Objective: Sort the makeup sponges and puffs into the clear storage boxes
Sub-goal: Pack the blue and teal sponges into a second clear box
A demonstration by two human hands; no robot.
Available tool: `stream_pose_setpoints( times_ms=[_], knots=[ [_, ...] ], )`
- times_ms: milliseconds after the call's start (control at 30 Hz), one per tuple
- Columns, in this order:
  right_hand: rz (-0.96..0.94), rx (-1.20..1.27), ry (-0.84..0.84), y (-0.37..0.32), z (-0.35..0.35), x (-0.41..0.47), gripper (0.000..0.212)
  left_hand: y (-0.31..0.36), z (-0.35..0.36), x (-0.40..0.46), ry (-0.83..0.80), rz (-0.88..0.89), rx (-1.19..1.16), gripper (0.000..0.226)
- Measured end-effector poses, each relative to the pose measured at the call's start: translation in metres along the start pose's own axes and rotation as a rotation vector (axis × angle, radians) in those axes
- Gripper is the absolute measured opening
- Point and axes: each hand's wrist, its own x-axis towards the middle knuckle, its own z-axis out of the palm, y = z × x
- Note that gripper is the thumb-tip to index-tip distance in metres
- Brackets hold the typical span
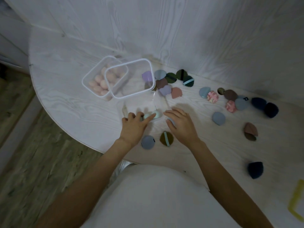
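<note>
Sorting is looking partway done: one clear box is holding a batch of pink sponges, and a second, bigger box is leaning against or overlapping it, seemingly empty apart from what is showing through its wall. Most puffs are lying loose on the table: a cluster of purple, blue, green and brown ones just right of the boxes, another group further right with pink marbled, grey and navy pieces, plus strays near the front edge — a blue puff, an olive puff, a navy puff. So I'm judging the bulk of the work as remaining. Left hand is resting on a mint sponge, forefinger stretched over it, other fingers curled; whether it is actually gripping, I cannot tell. Right hand is lying palm down with fingers relaxed, covering a pale blue piece; grip unclear too. Something clear, maybe a lid or third box, is sitting just beyond both hands, hard to read. Table is white woodgrain with a rounded edge, sitting against a white woodgrain wall; wood-look floor is showing on the left. Lighting is dim.
</note>
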Motion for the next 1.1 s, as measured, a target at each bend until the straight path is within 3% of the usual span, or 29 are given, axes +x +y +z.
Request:
stream_pose_setpoints(
  times_ms=[267,433,567,867,1000,1100],
  knots=[
    [-0.042,-0.027,-0.042,0.000,-0.006,0.026,0.033,-0.003,-0.001,0.013,-0.009,-0.125,-0.066,0.057],
    [-0.035,-0.038,-0.052,0.004,-0.008,0.016,0.036,0.004,-0.002,0.010,0.003,-0.045,-0.056,0.063],
    [0.038,0.029,0.099,0.020,-0.015,-0.019,0.031,0.028,-0.001,0.009,0.000,0.073,-0.019,0.069],
    [0.632,-0.079,0.359,0.097,-0.026,-0.150,0.025,0.085,0.001,0.023,0.015,0.256,-0.019,0.060],
    [0.994,-0.301,0.219,0.127,-0.030,-0.188,0.034,0.102,0.007,0.029,0.050,0.325,0.005,0.064],
    [1.140,-0.258,0.083,0.140,-0.036,-0.199,0.038,0.114,0.011,0.033,0.058,0.350,0.019,0.065]
  ],
)
